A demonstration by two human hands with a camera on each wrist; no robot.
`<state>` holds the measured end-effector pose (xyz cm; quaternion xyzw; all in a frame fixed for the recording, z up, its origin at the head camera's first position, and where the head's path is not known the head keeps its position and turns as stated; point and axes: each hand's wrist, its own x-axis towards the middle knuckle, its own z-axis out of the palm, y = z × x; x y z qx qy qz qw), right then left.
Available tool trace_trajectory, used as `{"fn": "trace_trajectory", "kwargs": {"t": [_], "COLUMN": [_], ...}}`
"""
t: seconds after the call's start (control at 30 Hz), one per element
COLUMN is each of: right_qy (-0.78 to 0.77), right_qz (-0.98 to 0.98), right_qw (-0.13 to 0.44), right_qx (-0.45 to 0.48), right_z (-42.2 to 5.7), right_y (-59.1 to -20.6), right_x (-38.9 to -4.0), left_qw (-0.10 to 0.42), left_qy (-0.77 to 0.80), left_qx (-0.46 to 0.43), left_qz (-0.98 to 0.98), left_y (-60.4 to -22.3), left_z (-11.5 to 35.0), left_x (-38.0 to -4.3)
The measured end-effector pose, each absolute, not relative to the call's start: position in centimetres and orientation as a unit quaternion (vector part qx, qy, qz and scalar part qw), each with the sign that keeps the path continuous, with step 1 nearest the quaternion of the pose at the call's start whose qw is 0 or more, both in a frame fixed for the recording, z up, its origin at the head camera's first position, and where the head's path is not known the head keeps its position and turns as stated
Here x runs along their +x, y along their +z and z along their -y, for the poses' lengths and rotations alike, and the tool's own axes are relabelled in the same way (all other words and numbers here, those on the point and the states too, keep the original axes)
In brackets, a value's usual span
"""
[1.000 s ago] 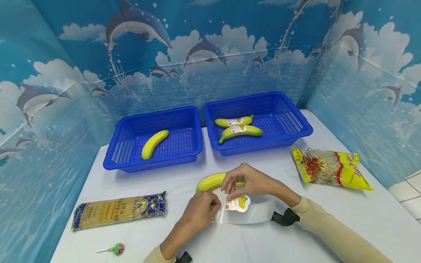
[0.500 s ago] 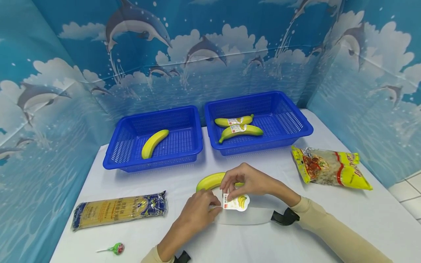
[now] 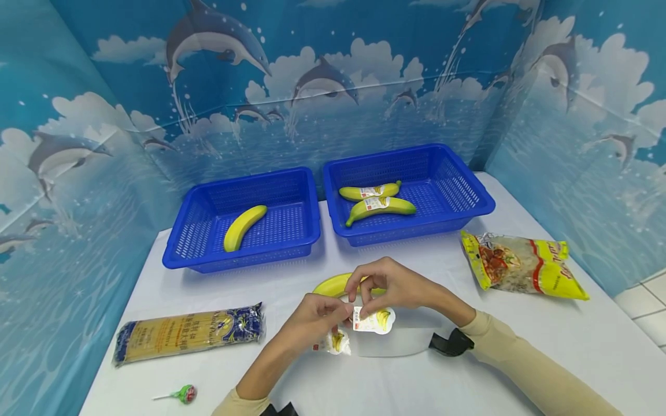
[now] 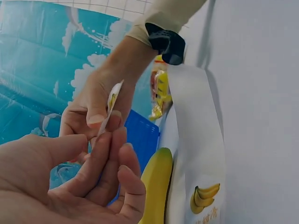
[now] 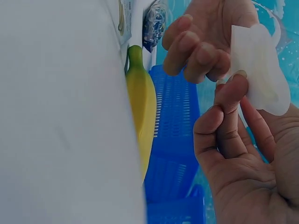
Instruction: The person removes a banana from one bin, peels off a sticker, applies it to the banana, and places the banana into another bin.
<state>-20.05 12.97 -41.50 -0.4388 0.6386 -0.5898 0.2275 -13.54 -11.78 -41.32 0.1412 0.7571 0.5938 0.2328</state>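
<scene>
My right hand (image 3: 387,287) pinches a white banana label sticker (image 3: 384,325) between thumb and fingertip, above the table. The blank back of the sticker (image 5: 264,70) faces the right wrist view. At the sticker's left edge, my left hand (image 3: 317,318) has its fingers loosely bent; its thumb stands apart from the fingertips in the left wrist view. Below both hands lies a strip of backing paper (image 3: 395,342), with another printed label (image 3: 337,342) at its left end. Behind the hands a banana (image 3: 331,285) rests on the table, partly hidden by the right hand.
A blue basket (image 3: 241,263) at the back left contains one banana. Two labelled bananas lie in the right basket (image 3: 411,231). Packaged spaghetti (image 3: 189,333) and a lollipop (image 3: 186,394) are on the left; a yellow food bag (image 3: 520,266) is on the right.
My left hand has let go of the backing strip and come up to the sticker's left edge, uncovering the strip's other label. The right hand keeps its pinch, almost still.
</scene>
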Motion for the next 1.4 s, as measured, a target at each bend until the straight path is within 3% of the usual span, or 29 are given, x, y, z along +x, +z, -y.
{"fn": "trace_trajectory", "kwargs": {"t": [0.23,0.7,0.97,1.4], "right_qy": [-0.59,-0.557,-0.546,-0.525], "right_qz": [-0.636,-0.716,-0.746,-0.782], "right_qw": [0.223,0.162,0.15,0.117], "right_qx": [-0.444,-0.389,-0.352,-0.315], "right_z": [-13.0,-13.9,-14.0,-13.7], "right_y": [-41.5,-41.1,-40.9,-41.6], "right_x": [-20.0,-20.7,-21.2,-21.8], "left_qw": [0.224,0.101,0.062,-0.04], "left_qy": [0.612,0.596,0.576,0.514], "left_qx": [0.119,0.078,0.067,0.112], "left_qz": [-0.749,-0.793,-0.812,-0.85], "left_y": [-41.4,-41.3,-41.5,-42.2], "left_z": [11.4,11.4,11.7,11.6], "left_x": [-13.4,-13.5,-13.8,-15.2]}}
